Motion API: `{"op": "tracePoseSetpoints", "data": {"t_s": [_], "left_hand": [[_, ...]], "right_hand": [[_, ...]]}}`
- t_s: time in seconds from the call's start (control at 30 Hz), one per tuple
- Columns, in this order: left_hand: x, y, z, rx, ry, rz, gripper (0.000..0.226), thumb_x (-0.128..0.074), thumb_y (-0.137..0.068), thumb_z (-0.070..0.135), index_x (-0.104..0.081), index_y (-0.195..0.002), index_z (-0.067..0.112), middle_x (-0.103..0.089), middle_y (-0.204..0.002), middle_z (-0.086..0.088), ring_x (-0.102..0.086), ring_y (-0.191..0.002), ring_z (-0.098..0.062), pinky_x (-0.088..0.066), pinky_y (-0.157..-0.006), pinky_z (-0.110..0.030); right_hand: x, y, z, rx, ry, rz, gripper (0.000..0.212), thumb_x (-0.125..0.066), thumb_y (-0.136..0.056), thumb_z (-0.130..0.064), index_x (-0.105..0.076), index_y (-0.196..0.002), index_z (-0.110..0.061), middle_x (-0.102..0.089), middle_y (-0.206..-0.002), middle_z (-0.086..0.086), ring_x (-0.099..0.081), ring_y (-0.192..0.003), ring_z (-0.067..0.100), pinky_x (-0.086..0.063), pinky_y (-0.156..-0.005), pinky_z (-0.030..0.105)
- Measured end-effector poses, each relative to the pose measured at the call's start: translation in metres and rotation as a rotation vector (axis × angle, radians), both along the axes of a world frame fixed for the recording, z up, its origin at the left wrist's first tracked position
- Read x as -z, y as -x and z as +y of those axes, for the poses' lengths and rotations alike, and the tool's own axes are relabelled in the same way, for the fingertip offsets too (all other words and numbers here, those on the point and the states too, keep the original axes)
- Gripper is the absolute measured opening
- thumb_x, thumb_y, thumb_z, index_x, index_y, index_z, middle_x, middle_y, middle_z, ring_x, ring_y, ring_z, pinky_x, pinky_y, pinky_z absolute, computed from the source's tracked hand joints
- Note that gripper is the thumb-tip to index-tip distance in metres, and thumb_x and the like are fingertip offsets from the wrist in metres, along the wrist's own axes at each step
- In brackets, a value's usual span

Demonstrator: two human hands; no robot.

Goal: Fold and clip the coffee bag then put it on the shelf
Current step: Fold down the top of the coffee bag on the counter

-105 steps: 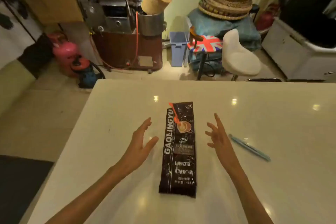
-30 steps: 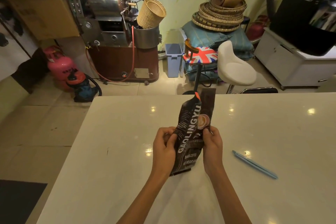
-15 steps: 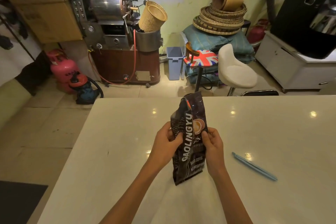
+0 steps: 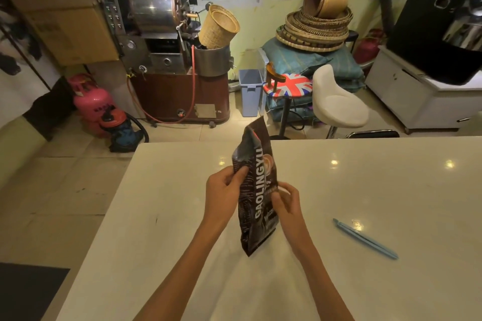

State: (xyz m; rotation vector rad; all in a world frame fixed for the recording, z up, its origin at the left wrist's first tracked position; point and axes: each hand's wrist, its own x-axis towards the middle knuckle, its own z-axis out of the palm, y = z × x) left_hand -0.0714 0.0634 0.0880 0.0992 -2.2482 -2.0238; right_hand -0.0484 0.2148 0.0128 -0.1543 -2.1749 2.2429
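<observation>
Coffee bag: my dark coffee bag (image 4: 257,190) stands upright near the middle of the table (image 4: 365,185), its bottom corner on or just above the white top; I cannot tell which. The lettering "GAOLINGYU" runs up its front. Its top is crumpled and leans a little to the left, not folded over.

Left hand: my left hand (image 4: 221,190) is closed on the bag's left edge, thumb pressed on the front face just below the crumpled top, the other fingers hidden behind the bag.

Right hand: my right hand (image 4: 285,202) pinches the bag's right edge about halfway up, thumb on the front, fingers curled at the side.

Clip: the long, thin light-blue clip (image 4: 365,238) lies flat on the table to the right of the bag, well apart from both hands, slanting from upper left to lower right.

Table: white and glossy, with small light reflections along its far part.

Behind the table: a white stool (image 4: 336,101) and a stool with a Union Jack seat (image 4: 289,86) stand just past the far edge. A blue bin (image 4: 250,91) sits beside a metal machine (image 4: 167,41) with a woven basket (image 4: 219,26) tilted on it.

Far left: a pink gas cylinder (image 4: 91,104) stands on the floor.

Far right: a stack of woven trays (image 4: 315,28) rests on blue sacks.
</observation>
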Motion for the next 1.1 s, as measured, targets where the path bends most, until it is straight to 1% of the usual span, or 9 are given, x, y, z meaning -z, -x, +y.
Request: {"op": "tracePoseSetpoints", "data": {"t_s": [0.13, 0.23, 0.33, 0.5, 0.7, 0.83, 0.93, 1.03, 1.1], "left_hand": [[0.004, -0.001, -0.006, -0.137, -0.154, -0.053, 0.023, -0.057, -0.096, 0.021, -0.073, -0.081, 0.018, -0.077, -0.078, -0.002, -0.072, -0.076, -0.021, -0.061, -0.074, -0.047], [-0.004, -0.003, 0.001, -0.161, -0.217, -0.033, 0.025, -0.056, -0.097, 0.021, -0.071, -0.078, 0.016, -0.074, -0.077, -0.004, -0.069, -0.075, -0.02, -0.058, -0.071, -0.042], [-0.008, -0.002, 0.007, -0.138, -0.202, 0.009, 0.026, -0.055, -0.097, 0.022, -0.071, -0.077, 0.022, -0.075, -0.075, 0.002, -0.069, -0.075, -0.018, -0.058, -0.07, -0.039], [-0.008, 0.002, -0.001, -0.038, -0.079, 0.071, 0.025, -0.051, -0.099, 0.016, -0.071, -0.085, 0.026, -0.076, -0.076, 0.009, -0.072, -0.077, -0.014, -0.061, -0.07, -0.033], [-0.004, 0.014, -0.025, 0.093, 0.245, 0.254, 0.017, -0.053, -0.096, 0.003, -0.07, -0.093, 0.003, -0.071, -0.076, 0.003, -0.07, -0.07, -0.015, -0.061, -0.062, -0.03], [-0.002, 0.011, -0.019, 0.063, -0.1, 0.117, 0.018, -0.046, -0.1, 0.017, -0.063, -0.106, 0.015, -0.072, -0.09, -0.001, -0.069, -0.085, -0.014, -0.059, -0.076, -0.034], [0.009, 0.003, -0.008, 0.211, -0.211, -0.06, 0.043, -0.045, -0.092, 0.042, -0.045, -0.129, 0.019, -0.066, -0.113, 0.003, -0.066, -0.101, -0.011, -0.058, -0.089, -0.028], [0.015, -0.001, 0.001, 0.192, -0.094, -0.107, 0.065, -0.066, -0.089, 0.023, -0.025, -0.139, 0.028, -0.055, -0.125, 0.008, -0.062, -0.103, -0.002, -0.057, -0.076, -0.019], [0.021, -0.001, 0.002, 0.082, -0.173, -0.061, 0.064, -0.069, -0.088, 0.015, -0.025, -0.132, 0.031, -0.056, -0.125, 0.003, -0.068, -0.102, -0.01, -0.059, -0.076, -0.025]], "right_hand": [[0.029, -0.015, 0.007, -0.006, 0.088, -0.2, 0.058, -0.06, -0.077, -0.064, -0.053, -0.119, -0.024, -0.066, -0.121, 0.01, -0.071, -0.101, 0.017, -0.059, -0.082, 0.031], [0.028, -0.014, 0.011, -0.03, 0.464, -0.254, 0.063, -0.052, -0.083, -0.062, -0.057, -0.127, -0.018, -0.063, -0.13, 0.016, -0.063, -0.116, 0.033, -0.046, -0.102, 0.056], [0.032, -0.015, 0.009, -0.088, 0.717, -0.289, 0.065, -0.045, -0.089, -0.059, -0.048, -0.139, -0.018, -0.055, -0.14, 0.018, -0.049, -0.13, 0.042, -0.031, -0.11, 0.065], [0.037, -0.019, 0.007, 0.128, 0.392, -0.226, 0.075, -0.082, -0.061, -0.057, -0.064, -0.118, -0.011, -0.069, -0.117, 0.02, -0.067, -0.105, 0.038, -0.054, -0.091, 0.052], [0.042, -0.017, 0.015, 0.157, 0.317, -0.162, 0.057, -0.079, -0.07, -0.047, -0.064, -0.116, -0.015, -0.072, -0.112, 0.013, -0.069, -0.103, 0.033, -0.055, -0.09, 0.05], [0.037, -0.017, 0.007, 0.175, 0.345, -0.169, 0.039, -0.068, -0.08, -0.032, -0.065, -0.115, -0.015, -0.073, -0.111, 0.012, -0.071, -0.1, 0.029, -0.056, -0.085, 0.045], [0.035, -0.02, 0.005, 0.294, 0.327, -0.168, 0.038, -0.07, -0.077, -0.037, -0.065, -0.111, -0.02, -0.074, -0.107, 0.007, -0.071, -0.099, 0.026, -0.057, -0.081, 0.04], [0.036, -0.027, -0.003, 0.342, 0.258, -0.168, 0.039, -0.071, -0.076, -0.044, -0.063, -0.11, -0.026, -0.072, -0.107, 0.003, -0.07, -0.099, 0.022, -0.058, -0.084, 0.041], [0.034, -0.032, -0.007, 0.293, 0.214, -0.197, 0.033, -0.07, -0.08, -0.042, -0.061, -0.109, -0.029, -0.073, -0.106, 0.0, -0.071, -0.096, 0.017, -0.058, -0.085, 0.04]]}}
